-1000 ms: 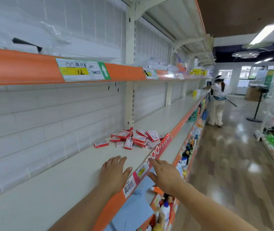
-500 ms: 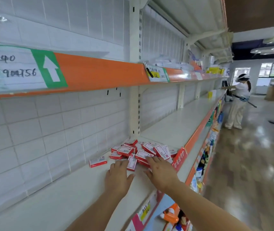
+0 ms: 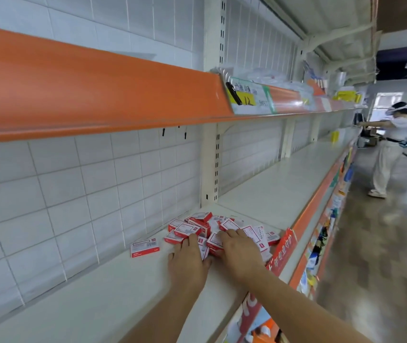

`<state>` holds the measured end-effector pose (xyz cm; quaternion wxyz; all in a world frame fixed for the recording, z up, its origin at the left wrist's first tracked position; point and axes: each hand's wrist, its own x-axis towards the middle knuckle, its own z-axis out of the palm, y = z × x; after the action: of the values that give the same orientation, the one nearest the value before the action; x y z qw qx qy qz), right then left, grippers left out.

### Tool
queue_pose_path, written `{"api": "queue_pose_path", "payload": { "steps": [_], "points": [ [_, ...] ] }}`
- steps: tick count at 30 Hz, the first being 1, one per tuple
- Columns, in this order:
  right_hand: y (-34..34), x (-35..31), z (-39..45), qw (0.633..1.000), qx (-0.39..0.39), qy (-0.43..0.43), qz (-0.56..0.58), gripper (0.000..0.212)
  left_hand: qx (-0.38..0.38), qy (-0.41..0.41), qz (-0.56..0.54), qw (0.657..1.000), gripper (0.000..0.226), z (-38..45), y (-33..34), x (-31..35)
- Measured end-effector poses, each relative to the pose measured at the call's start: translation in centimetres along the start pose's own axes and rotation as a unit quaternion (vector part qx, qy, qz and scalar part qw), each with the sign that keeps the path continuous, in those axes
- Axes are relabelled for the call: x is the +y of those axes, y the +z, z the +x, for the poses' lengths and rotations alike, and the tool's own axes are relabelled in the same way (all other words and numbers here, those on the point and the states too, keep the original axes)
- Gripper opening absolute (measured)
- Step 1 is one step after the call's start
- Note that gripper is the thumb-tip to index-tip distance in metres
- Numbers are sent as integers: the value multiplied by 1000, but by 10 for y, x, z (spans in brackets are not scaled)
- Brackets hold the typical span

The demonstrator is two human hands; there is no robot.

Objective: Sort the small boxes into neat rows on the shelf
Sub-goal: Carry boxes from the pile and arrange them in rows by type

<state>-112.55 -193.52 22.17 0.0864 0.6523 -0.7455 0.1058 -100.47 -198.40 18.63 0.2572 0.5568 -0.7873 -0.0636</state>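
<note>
Boxes (image 3: 212, 231) heaped on shelf (image 3: 98, 293) – my left hand (image 3: 189, 262) and right hand (image 3: 241, 253) flat on pile's near edge, fingers spread; one box (image 3: 144, 247) apart, left of pile.

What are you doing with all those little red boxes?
A person is starting to tidy a messy pile of boxes on a white shelf. Both hands are on the near edge of the pile: the left hand and the right hand lie flat on boxes. One box sits apart to the left. No rows are made yet. Another person works far down the aisle.
</note>
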Motion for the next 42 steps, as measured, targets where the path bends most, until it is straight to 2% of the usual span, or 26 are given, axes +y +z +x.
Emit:
{"api": "queue_pose_path", "payload": {
  "steps": [7, 12, 22, 29, 42],
  "points": [
    [0, 4, 9, 1000, -17, -18, -6, 49, -14, -25, -12, 1000, 53, -1, -11, 9],
    [2, 2, 3, 998, -3, -44, 48, 48, -22, -52, 26, 998, 52, -20, -27, 5],
    [-4, -33, -35, 978, 2, -175, 114, 45, -16, -126, 76, 989, 49, -90, -69, -23],
    [-13, -85, -69, 956, -25, -254, 146, 41, 10, -213, 92, 973, 48, -158, -112, -53],
    [-39, -224, -174, 903, -44, -384, 190, 36, 79, -310, 138, 937, 50, -309, -209, -109]
  ]
}}
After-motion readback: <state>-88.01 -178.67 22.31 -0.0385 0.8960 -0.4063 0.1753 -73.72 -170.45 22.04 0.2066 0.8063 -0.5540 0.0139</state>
